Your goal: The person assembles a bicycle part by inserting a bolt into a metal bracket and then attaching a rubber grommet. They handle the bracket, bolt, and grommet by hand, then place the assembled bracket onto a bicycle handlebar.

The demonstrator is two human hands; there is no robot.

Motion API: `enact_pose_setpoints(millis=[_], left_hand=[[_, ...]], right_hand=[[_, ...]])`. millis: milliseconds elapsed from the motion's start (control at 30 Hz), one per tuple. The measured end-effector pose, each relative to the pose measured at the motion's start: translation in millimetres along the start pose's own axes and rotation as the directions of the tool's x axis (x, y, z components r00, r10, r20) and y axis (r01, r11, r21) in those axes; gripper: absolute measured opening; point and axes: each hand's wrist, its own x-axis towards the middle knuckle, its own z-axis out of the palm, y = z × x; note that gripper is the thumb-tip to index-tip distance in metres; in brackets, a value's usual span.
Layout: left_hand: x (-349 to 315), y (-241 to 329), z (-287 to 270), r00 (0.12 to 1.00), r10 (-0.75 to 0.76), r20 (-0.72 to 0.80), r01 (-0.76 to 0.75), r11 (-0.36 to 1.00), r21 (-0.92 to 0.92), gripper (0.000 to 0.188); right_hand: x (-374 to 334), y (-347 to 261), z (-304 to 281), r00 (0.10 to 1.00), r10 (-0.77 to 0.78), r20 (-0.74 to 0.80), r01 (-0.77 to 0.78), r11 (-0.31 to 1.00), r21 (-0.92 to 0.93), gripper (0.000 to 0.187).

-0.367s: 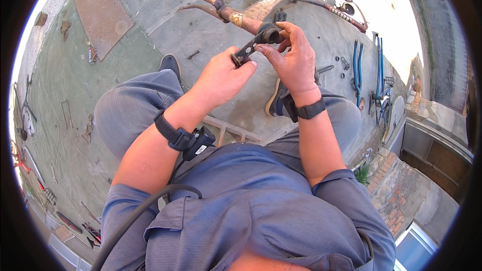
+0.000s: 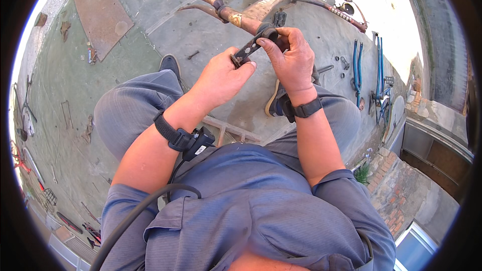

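My left hand [image 2: 221,75] is closed on the lower end of a flat black bar with holes [image 2: 249,49]. The bar's upper end meets a round dark fitting [image 2: 270,33] at the near end of a rusty bicycle frame's head tube [image 2: 251,25]. Thumb and fingers of my right hand [image 2: 292,60] grip that round fitting from the right; its underside is hidden behind the fingers. The fork [image 2: 203,6] points away to the upper left. Just beyond the fitting shows a small black block-shaped part [image 2: 279,18], perhaps a pedal.
A bolt [image 2: 193,54] lies on the ground left of my hands. To the right are small metal parts [image 2: 345,63], a blue fork [image 2: 358,65] and blue frame tubes [image 2: 380,70]. A brown sheet [image 2: 103,12] lies far left. A low frame [image 2: 231,129] sits between my legs.
My right hand has shifted slightly down and its fingers have curled closer around the round fitting. The left hand stays on the flat bar.
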Motion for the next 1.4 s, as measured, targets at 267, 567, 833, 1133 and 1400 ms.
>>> enact_pose_setpoints(millis=[267,567,833,1133,1400], left_hand=[[-1.4,0.9,1.8,0.999,0.027,-0.03,-0.028,0.999,-0.037,0.025],[-0.8,-1.0,2.8,0.998,0.048,-0.045,-0.05,0.997,-0.061,0.027],[-2.5,1.8,3.4,0.999,0.027,-0.04,-0.031,0.995,-0.095,0.027],[1.2,4.5,-3.5,0.999,-0.033,-0.023,0.032,0.998,-0.045,0.021],[-0.1,5.2,-1.9,0.999,-0.05,-0.012,0.048,0.992,-0.119,0.021]], right_hand=[[5.9,7.7,1.0,0.969,-0.241,-0.045,0.242,0.97,0.029,0.045],[1.2,4.6,-3.4,0.986,-0.159,0.057,0.156,0.986,0.051,0.041],[-2.1,7.0,14.2,0.98,-0.155,-0.123,0.171,0.977,0.128,0.035],[0.9,3.9,7.7,0.998,-0.063,-0.007,0.064,0.988,0.14,0.04],[12.7,11.5,0.2,0.956,-0.291,0.048,0.288,0.956,0.047,0.038]])
